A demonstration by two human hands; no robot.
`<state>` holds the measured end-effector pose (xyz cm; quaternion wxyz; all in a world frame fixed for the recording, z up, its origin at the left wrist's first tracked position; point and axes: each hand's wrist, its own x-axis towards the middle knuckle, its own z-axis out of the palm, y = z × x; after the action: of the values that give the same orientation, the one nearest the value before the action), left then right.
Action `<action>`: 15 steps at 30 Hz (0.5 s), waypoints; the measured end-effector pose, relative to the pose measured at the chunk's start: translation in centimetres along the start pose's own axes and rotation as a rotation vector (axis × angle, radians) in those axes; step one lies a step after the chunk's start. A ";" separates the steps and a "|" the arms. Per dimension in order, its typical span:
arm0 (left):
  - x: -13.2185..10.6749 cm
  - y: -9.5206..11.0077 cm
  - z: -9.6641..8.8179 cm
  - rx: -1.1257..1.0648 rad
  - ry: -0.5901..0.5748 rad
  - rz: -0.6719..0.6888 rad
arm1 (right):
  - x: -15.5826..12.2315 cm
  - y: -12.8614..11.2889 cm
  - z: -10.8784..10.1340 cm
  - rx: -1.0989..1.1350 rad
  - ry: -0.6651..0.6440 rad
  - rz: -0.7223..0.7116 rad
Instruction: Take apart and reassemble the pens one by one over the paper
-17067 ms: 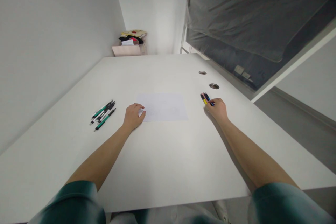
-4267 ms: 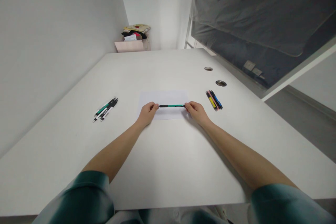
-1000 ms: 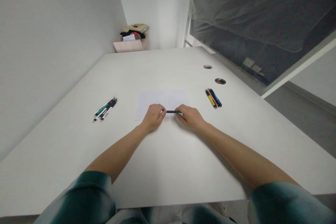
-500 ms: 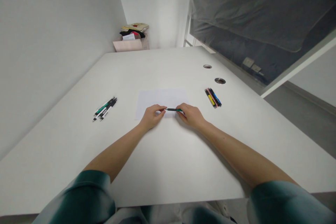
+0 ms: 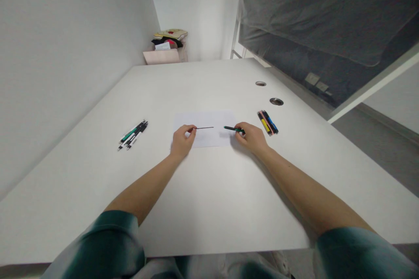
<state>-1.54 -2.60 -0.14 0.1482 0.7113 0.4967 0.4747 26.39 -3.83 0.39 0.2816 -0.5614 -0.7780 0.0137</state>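
Green pen barrel (image 5: pixel 234 129) now pulled apart from thin black refill (image 5: pixel 204 127), left hand (image 5: pixel 182 140) pinching refill, right hand (image 5: pixel 251 136) gripping barrel, both at white paper sheet (image 5: pixel 206 118)

Left sleeve (image 5: pixel 104 239), right sleeve (image 5: pixel 356 255): loose fabric, dark teal blotches fading to pale grey. Left forearm (image 5: pixel 147 183), right forearm (image 5: pixel 297 187), left hand (image 5: pixel 182 141), right hand (image 5: pixel 252 137) bare.
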 end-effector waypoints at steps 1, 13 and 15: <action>0.0 -0.1 0.0 0.003 0.015 -0.018 | 0.1 0.2 0.1 -0.009 -0.001 0.017; -0.1 0.7 0.3 0.167 -0.123 0.079 | 0.1 -0.4 1.7 0.087 -0.094 -0.092; -0.2 0.7 0.4 0.193 -0.126 0.098 | 0.1 -0.4 1.7 0.092 -0.102 -0.087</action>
<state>-0.85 -2.95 0.04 0.0864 0.7741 0.4944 0.3857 25.29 -3.40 -0.91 0.2674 -0.5123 -0.8135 0.0659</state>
